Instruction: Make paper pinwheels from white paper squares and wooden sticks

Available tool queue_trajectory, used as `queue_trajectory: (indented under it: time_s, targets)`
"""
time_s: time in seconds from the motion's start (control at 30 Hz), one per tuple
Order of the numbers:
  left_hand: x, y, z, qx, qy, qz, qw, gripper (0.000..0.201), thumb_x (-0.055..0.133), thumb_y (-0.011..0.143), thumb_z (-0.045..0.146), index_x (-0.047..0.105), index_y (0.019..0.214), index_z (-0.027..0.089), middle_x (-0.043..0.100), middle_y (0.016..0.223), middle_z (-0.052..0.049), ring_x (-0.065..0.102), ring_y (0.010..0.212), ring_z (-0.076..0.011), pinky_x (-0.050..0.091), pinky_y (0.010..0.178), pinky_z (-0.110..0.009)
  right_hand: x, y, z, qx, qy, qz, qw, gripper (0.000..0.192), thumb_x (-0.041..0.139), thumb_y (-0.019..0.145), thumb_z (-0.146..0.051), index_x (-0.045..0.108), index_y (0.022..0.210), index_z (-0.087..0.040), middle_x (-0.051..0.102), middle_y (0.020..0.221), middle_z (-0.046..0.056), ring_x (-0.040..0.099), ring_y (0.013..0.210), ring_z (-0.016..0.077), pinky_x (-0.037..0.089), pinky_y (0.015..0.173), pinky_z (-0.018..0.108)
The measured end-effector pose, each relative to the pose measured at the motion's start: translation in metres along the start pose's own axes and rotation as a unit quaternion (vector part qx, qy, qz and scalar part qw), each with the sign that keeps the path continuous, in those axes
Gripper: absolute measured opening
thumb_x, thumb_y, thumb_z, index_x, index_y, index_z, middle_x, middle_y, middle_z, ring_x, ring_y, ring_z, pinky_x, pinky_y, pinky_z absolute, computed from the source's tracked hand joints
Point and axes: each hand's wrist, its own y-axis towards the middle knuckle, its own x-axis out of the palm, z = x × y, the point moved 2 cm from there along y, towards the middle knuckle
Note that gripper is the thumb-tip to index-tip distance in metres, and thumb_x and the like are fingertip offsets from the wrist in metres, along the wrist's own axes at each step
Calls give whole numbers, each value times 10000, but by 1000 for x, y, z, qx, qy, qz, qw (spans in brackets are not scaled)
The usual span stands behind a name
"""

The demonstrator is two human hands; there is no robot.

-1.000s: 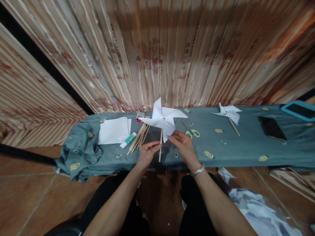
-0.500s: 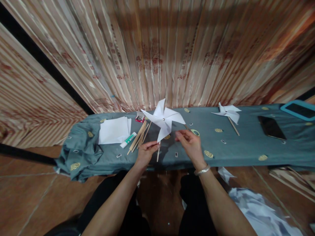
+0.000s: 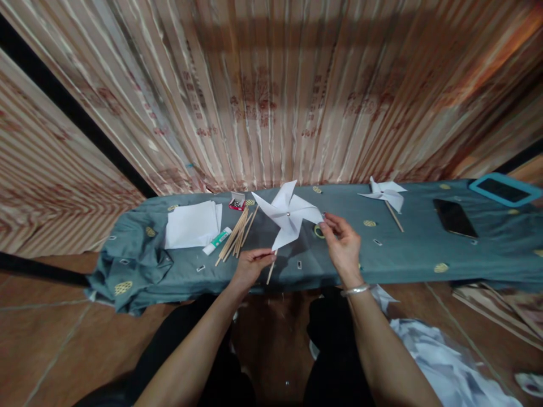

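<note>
A white paper pinwheel (image 3: 289,216) with a small metal pin at its centre is held up over the cloth-covered bench. My left hand (image 3: 251,265) pinches its wooden stick just under the blades. At the right blade's tip, the thumb and fingers of my right hand (image 3: 343,243) are closed on the paper. Left of the pinwheel lie several wooden sticks (image 3: 234,240), a green and white glue stick (image 3: 217,241) and a small red box of pins (image 3: 236,202). A stack of white paper sheets (image 3: 190,225) rests farther left.
A second paper pinwheel (image 3: 385,193) lies to the right on the green patterned cloth (image 3: 407,260). Beyond it are a dark phone (image 3: 455,217) and a blue-framed tablet (image 3: 504,189). White paper pieces (image 3: 445,362) are heaped below the bench. A striped curtain (image 3: 271,85) hangs behind.
My right hand has moved right and closed on a blade's tip. The pinwheel has turned and tilted slightly to the right, with my left hand still on its stick. The view has shifted slightly.
</note>
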Motion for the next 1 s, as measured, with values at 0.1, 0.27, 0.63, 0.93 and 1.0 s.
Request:
queue_trajectory:
  time_s: [0.1, 0.27, 0.63, 0.93, 1.0]
  targets:
    - [-1, 1, 0, 8, -6, 8, 1000, 353, 895, 398, 336, 779, 697, 189, 770, 742, -45, 687, 707, -189, 539, 787, -328, 1, -2, 3, 6, 5, -12, 1000, 393, 677, 764, -432, 689, 1057, -170, 756, 931, 89, 697, 842, 220, 528, 862, 406]
    - [-3, 3, 0, 21, -12, 15, 1000, 339, 885, 433, 337, 781, 719, 188, 772, 764, -51, 691, 734, -197, 536, 805, -341, 6, -7, 2, 16, -1, -43, 999, 382, 676, 771, -445, 691, 1053, -187, 762, 922, 78, 699, 835, 215, 525, 867, 395]
    - [-6, 3, 2, 36, -10, 18, 999, 330, 883, 447, 344, 783, 721, 189, 772, 764, -55, 694, 739, -205, 538, 816, -355, 10, -11, -3, 25, -1, -74, 997, 298, 640, 800, -493, 710, 823, -204, 747, 730, 36, 681, 702, 207, 522, 730, 346]
    - [-7, 5, 4, 51, -9, 33, 998, 319, 873, 452, 353, 781, 707, 186, 764, 742, -51, 679, 727, -191, 528, 793, -331, 21, -19, -13, 80, 81, -111, 987, 352, 727, 679, -552, 688, 659, -203, 688, 591, 17, 625, 579, 171, 517, 610, 315]
    - [-8, 5, 5, 51, -5, 35, 998, 307, 870, 460, 353, 781, 705, 191, 761, 737, -46, 676, 722, -188, 525, 784, -324, 22, -20, -15, 89, 92, -119, 985, 353, 738, 662, -557, 690, 651, -208, 684, 585, 14, 622, 573, 167, 518, 605, 312]
